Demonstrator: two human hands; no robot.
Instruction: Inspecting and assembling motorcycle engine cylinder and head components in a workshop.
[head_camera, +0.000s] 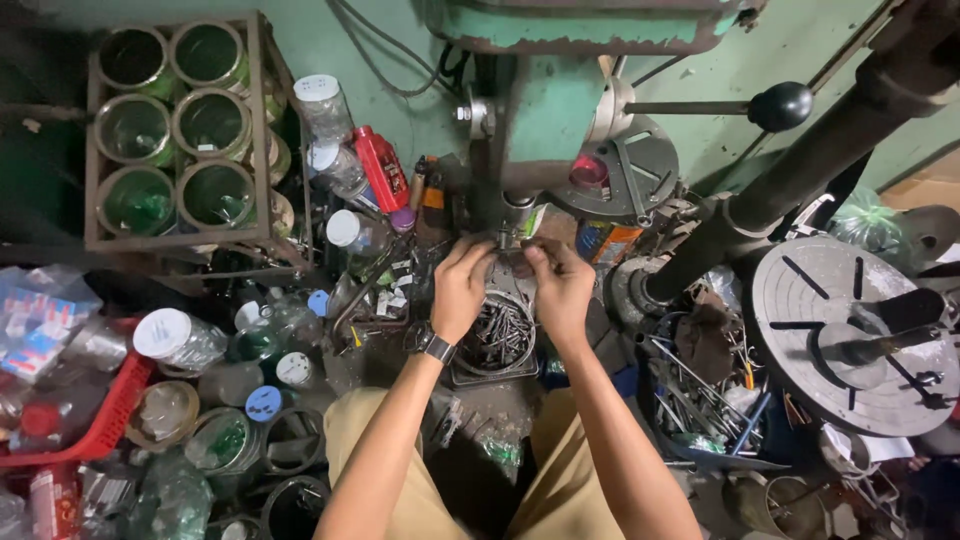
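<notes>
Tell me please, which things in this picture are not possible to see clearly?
Head view:
- Drill chuck: fingers of the left hand and right hand hide it; whether either grips something is unclear.
- Round tin of metal bits: partly hidden by both hands.
- Green drill head: cut by the top edge.

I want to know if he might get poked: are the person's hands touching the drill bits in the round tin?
Apart. The head view shows both hands, left hand and right hand, raised at the drill chuck, above the tin of drill bits.
</notes>
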